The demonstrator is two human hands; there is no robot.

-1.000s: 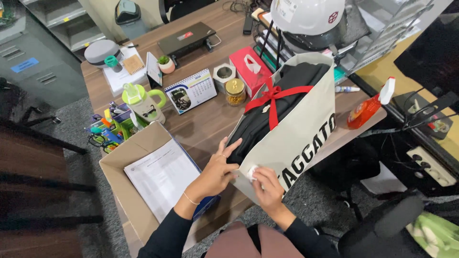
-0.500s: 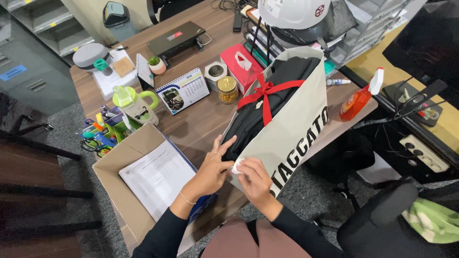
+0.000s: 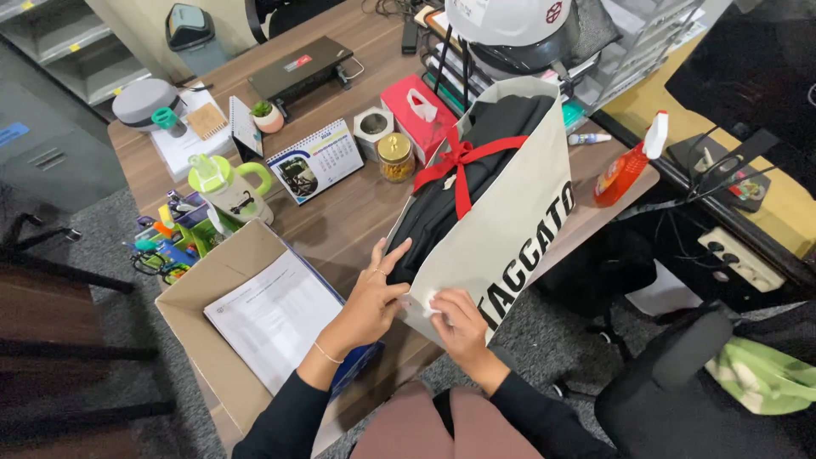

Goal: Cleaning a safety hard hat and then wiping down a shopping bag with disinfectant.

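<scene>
A large white paper bag with black lettering stands tilted on the wooden desk. Black cloth fills it, and a red ribbon is tied across its open top. My left hand grips the bag's near corner, fingers spread on the edge. My right hand presses a small white wad, perhaps a tissue, against the bag's side near that corner.
An open cardboard box with printed papers sits at my left. On the desk are a desk calendar, green-lidded jug, red tissue box, small jar, orange spray bottle, a white hard hat and a laptop. A black chair stands right.
My right hand with the white wad slid slightly up and left along the bag's side. The view drifted, so everything sits a little further left and up.
</scene>
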